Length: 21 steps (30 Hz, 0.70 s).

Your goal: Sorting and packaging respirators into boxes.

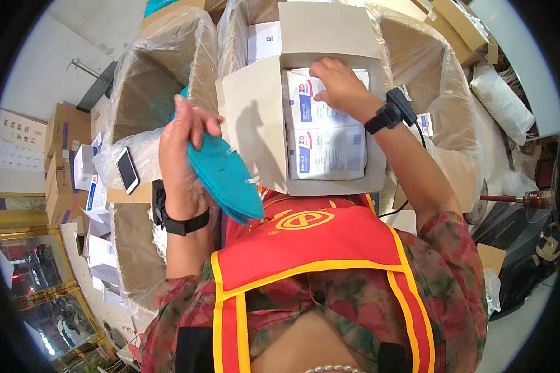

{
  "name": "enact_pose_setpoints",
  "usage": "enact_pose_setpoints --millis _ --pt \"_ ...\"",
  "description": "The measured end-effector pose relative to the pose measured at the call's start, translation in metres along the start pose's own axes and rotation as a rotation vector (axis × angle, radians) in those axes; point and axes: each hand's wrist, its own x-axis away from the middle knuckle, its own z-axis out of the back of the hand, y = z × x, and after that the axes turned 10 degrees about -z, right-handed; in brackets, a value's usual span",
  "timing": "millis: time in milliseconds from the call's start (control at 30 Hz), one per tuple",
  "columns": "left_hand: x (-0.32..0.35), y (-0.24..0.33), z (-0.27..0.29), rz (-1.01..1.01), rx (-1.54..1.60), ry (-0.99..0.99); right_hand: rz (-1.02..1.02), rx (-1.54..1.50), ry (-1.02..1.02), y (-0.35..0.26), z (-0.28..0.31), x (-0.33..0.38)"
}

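Note:
My left hand [182, 146] is closed on a stack of teal folded face masks [225, 177], held at a slant to the left of an open carton. This carton [253, 124] is pale grey inside, with its flaps folded outward. Two rows of white plastic packets [328, 152] with blue and red print lie inside it. My right hand [342, 90] is over the far packets, fingers apart and thumb out. Its fingertips rest on or just above the packets; which of these, I cannot tell. Dark straps circle both wrists.
Large cartons lined with clear plastic stand left [162, 68] and right [426, 68] of the open carton. A white phone [127, 170] lies on the left carton's edge. White boxes [102, 252] are piled at far left. A white wrapped roll [503, 99] is at far right.

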Motion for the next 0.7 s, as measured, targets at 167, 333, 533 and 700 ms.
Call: enact_pose_setpoints --millis 167,333,533,700 --pt "-0.006 -0.015 -0.006 0.192 -0.199 -0.128 0.12 -0.22 0.046 -0.041 0.048 0.035" --pt "-0.007 -0.025 -0.039 -0.114 -0.45 -0.493 0.238 -0.156 0.02 -0.074 0.091 0.065" --pt "0.003 -0.017 -0.058 -0.199 -0.431 -0.572 0.23 -0.267 0.051 -0.087 0.101 0.075" --pt "0.013 0.0 -0.063 0.197 -0.166 -0.424 0.387 -0.1 0.309 -0.101 0.102 0.08"
